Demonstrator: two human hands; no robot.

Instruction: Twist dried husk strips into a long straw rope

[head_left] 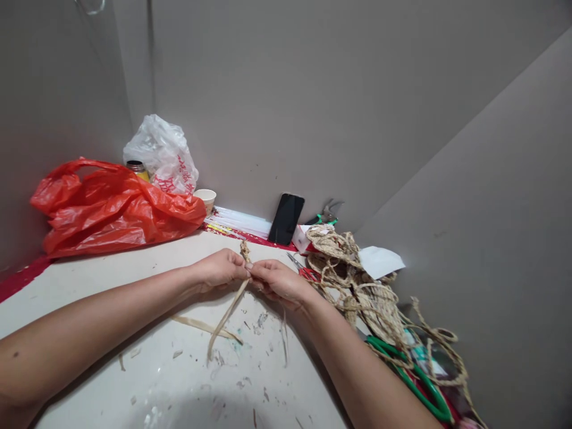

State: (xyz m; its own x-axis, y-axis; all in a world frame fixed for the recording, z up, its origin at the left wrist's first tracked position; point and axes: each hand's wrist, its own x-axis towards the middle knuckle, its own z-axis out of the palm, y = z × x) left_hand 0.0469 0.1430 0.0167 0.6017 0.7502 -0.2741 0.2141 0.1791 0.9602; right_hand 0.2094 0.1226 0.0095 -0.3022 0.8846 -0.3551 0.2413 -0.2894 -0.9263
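Note:
Over the middle of the table my left hand (222, 269) and my right hand (277, 281) meet fingertip to fingertip. Both are closed in a pinch on a short braid of straw-coloured fibre (245, 250), whose knotted end sticks up between them. From under the fingers a flat loose strand (227, 317) hangs down toward me. A thinner strand (285, 336) trails below my right hand. Another flat fibre strip (201, 325) lies on the table beneath my left wrist. My fingertips partly hide where the strands join.
On the right lies a heap of braided rope (379, 310) with red-handled scissors (308, 273) and green handles (413, 378). Along the wall are a phone (286, 219), pruning shears (328, 213), a paper cup (206, 199), a red bag (120, 208) and a white bag (163, 152). Scraps dot the table (179, 381).

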